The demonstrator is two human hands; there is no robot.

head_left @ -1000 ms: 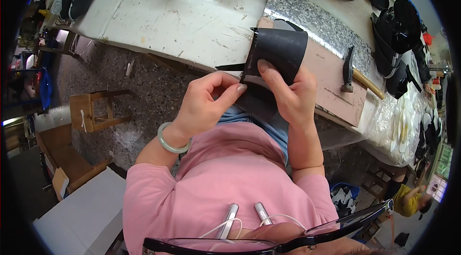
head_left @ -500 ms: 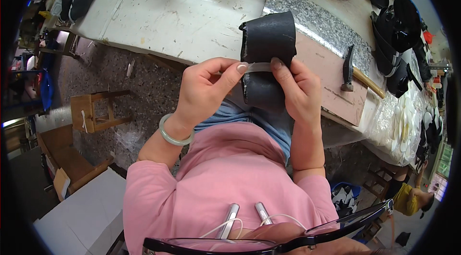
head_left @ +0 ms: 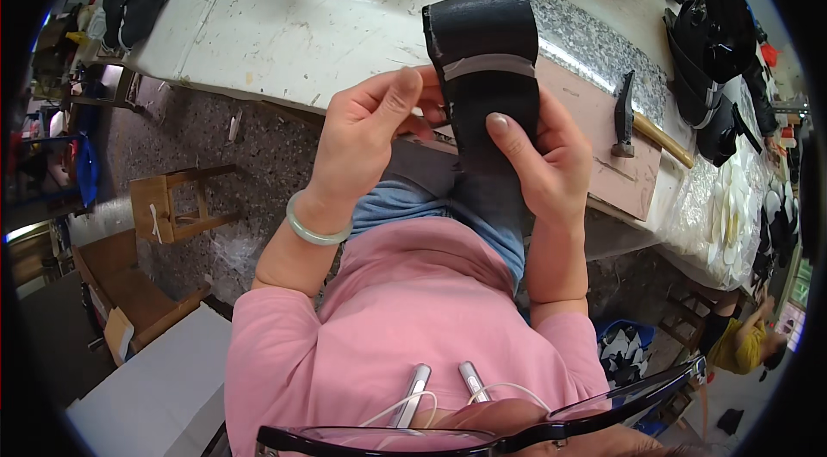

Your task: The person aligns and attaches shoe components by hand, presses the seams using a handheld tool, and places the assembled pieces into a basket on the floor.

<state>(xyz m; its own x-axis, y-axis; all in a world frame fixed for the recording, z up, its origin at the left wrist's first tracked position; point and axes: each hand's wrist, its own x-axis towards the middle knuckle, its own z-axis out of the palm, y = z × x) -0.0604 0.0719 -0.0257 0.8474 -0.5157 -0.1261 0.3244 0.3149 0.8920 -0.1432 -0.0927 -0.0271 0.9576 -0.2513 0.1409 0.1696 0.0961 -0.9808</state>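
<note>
A black leather-like piece (head_left: 487, 22), bent over in a curve, hangs above the table's near edge with a narrow pale grey strip (head_left: 491, 67) lying across it. My right hand (head_left: 551, 155) grips its right side, thumb on the front face and fingers behind. Beside the left edge of the piece is my left hand (head_left: 362, 130), its thumb lifted away and its fingers apart. Some left fingertips are partly hidden at that edge, so I cannot tell if they touch it.
A hammer (head_left: 625, 117) with a wooden handle lies on a pinkish board (head_left: 603, 168), beside a speckled stone slab (head_left: 594, 31). Black pieces (head_left: 711, 52) are heaped at the right. A wooden stool (head_left: 164, 207) stands on the floor at the left. Another person (head_left: 736, 345) is at the far right.
My left thumb has let go of the strip and lifted off. The black piece has been raised and turned, so the strip now shows across its face. My right grip has shifted lower on it.
</note>
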